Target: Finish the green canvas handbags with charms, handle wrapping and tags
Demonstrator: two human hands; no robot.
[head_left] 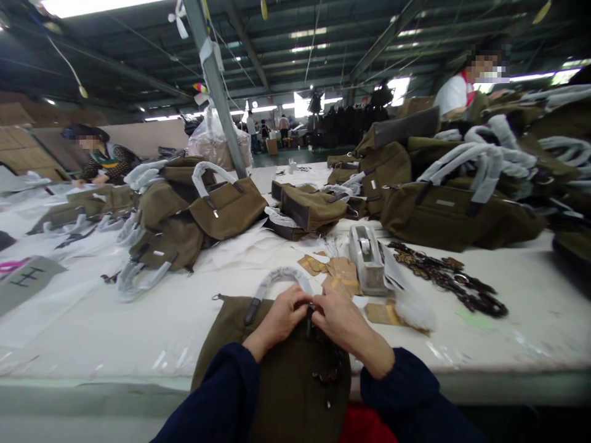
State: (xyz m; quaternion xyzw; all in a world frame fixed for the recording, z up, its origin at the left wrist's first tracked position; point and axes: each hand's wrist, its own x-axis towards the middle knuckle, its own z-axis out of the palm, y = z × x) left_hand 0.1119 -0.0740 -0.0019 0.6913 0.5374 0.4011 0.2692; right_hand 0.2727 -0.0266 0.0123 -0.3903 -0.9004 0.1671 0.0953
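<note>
Handle (281,272), white-wrapped and the only one showing on the olive handbag (286,384) beneath your hands, arches just beyond them, its span running left to right. Your left hand (285,312) is nearer the arch; your right hand (342,318) meets it at the right end. Both are pinched nearly closed there; any smaller piece between them is hidden. One tape dispenser (370,278) stands just beyond your right hand; other handbags (457,215), farther off, overlap too much to count.
</note>
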